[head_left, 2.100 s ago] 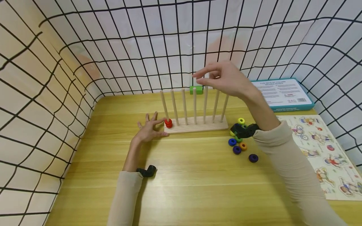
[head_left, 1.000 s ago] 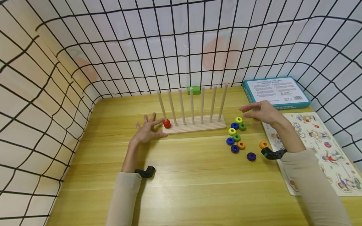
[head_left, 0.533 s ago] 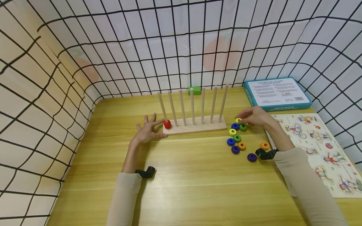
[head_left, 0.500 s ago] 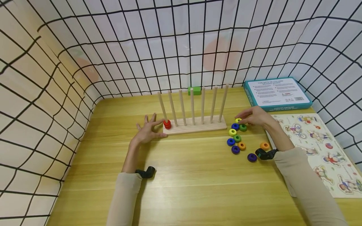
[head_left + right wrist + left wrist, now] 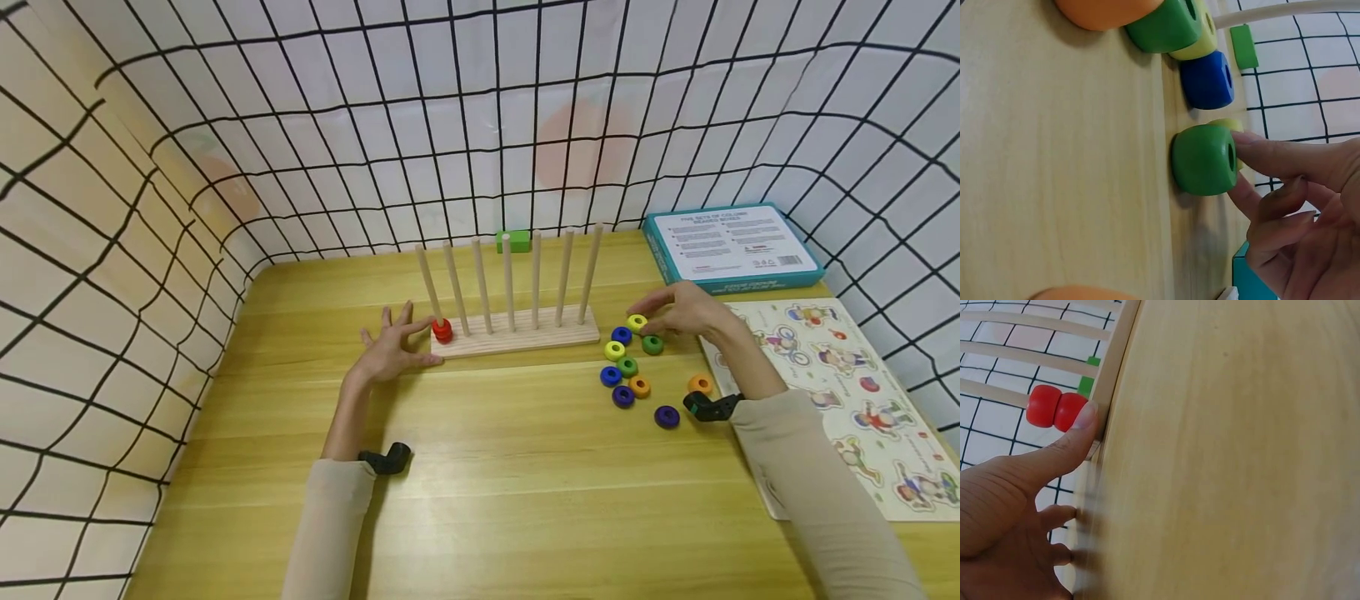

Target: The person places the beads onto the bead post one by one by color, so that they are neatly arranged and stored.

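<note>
A wooden peg rack [image 5: 517,339] with several upright pegs stands at mid-table. Two red beads [image 5: 442,332] are stacked on its leftmost peg. My left hand [image 5: 384,352] pinches the left end of the base, thumb at the front edge and forefinger at the back, the other fingers spread on the table. Over at the loose beads, my right hand [image 5: 686,312] pinches a yellow bead [image 5: 637,323] between thumb and forefinger. A green bead [image 5: 1200,161] lies right beside it and hides most of the yellow one in the right wrist view.
Loose beads lie right of the rack, among them a blue bead [image 5: 621,336], an orange bead [image 5: 639,387] and a purple bead [image 5: 667,417]. Behind them are a teal box [image 5: 742,242] and a picture board [image 5: 862,392]. A green block [image 5: 513,242] sits by the mesh wall.
My right hand has come down from above the pegs to the loose beads and taken the yellow bead between its fingers. The green bead beside it has shifted slightly right. My left hand has stayed put.
</note>
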{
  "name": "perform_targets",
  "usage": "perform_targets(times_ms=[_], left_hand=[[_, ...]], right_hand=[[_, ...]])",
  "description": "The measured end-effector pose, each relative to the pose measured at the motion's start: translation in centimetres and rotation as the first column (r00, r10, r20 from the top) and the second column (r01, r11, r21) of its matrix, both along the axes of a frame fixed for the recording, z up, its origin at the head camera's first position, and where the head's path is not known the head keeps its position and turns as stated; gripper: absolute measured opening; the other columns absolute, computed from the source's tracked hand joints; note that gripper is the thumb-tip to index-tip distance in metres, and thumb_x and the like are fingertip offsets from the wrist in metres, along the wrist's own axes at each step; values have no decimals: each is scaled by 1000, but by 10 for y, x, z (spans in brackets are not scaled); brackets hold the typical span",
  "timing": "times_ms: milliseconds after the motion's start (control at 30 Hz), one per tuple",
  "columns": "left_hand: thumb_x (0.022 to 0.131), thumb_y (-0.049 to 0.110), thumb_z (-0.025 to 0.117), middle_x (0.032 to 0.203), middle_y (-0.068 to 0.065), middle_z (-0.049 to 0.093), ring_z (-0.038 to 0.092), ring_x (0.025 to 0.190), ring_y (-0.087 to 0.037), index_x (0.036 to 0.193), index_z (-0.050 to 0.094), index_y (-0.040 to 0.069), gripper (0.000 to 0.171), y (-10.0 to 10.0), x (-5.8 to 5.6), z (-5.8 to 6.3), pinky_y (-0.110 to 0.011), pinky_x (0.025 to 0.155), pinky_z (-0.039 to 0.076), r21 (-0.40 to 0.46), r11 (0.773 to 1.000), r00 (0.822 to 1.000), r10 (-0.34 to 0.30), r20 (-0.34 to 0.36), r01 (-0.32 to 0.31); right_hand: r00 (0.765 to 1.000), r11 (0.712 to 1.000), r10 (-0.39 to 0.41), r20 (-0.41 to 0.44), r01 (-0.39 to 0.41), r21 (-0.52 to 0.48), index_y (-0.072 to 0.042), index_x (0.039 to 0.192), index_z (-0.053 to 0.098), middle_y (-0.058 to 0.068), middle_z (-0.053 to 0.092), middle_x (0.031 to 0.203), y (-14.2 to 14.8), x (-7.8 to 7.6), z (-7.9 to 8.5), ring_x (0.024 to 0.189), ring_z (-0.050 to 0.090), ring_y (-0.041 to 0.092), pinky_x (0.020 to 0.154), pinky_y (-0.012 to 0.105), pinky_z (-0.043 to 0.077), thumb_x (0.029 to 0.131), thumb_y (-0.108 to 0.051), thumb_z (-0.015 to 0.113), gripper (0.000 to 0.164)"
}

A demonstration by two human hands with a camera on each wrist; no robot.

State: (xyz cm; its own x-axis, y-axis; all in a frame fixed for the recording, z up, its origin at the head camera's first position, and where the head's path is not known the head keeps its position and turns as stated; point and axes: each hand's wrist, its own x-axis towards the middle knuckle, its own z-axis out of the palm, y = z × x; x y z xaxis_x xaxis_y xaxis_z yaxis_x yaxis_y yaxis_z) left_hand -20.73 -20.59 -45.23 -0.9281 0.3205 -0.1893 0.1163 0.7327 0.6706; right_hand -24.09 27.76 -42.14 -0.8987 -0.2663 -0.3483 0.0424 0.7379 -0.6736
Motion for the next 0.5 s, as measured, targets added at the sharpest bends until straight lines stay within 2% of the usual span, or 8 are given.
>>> perform_targets(times_ms=[200, 267, 400, 500], left_hand=[[92, 34, 79, 175, -16, -3, -25, 156, -48, 158, 43, 16, 78, -1, 0, 0, -80, 110, -27, 4, 1000, 1000, 1, 5, -1], [92, 34, 79, 175, -16, -3, -24, 156, -48, 158, 43, 16, 78, -1, 0, 0, -80, 110, -27, 2, 1000, 1000, 1, 5, -1], [92, 35, 79, 175, -17, -3, -24, 156, -49, 158, 43, 16, 78, -1, -1, -1, -80, 109, -27, 2, 1000, 1000, -1, 4, 1], [92, 35, 79, 175, -17, -3, -24, 156, -49, 158, 43, 16, 78, -2, -1, -2, -80, 109, -27, 2, 1000, 1000, -3, 3, 3]], right_hand=[[1000, 1000, -1, 1, 1, 12, -3, 129, 71, 27, 64, 138, -2, -1, 1, 119, 57, 36, 80, 33, 46, 92, -20, 80, 42], [1000, 1000, -2, 5, 2, 6, -3, 129, 71, 26, 64, 140, -2, -1, 1, 125, 56, 38, 86, 36, 48, 92, -19, 79, 41], [1000, 1000, 6, 6, -6, -5, -2, 130, 70, 25, 62, 143, -1, -1, 1, 133, 53, 45, 101, 52, 51, 93, -19, 78, 41], [1000, 1000, 15, 1, -15, -9, -2, 130, 70, 25, 62, 143, 0, -1, 0, 135, 52, 47, 105, 59, 50, 93, -20, 78, 41]])
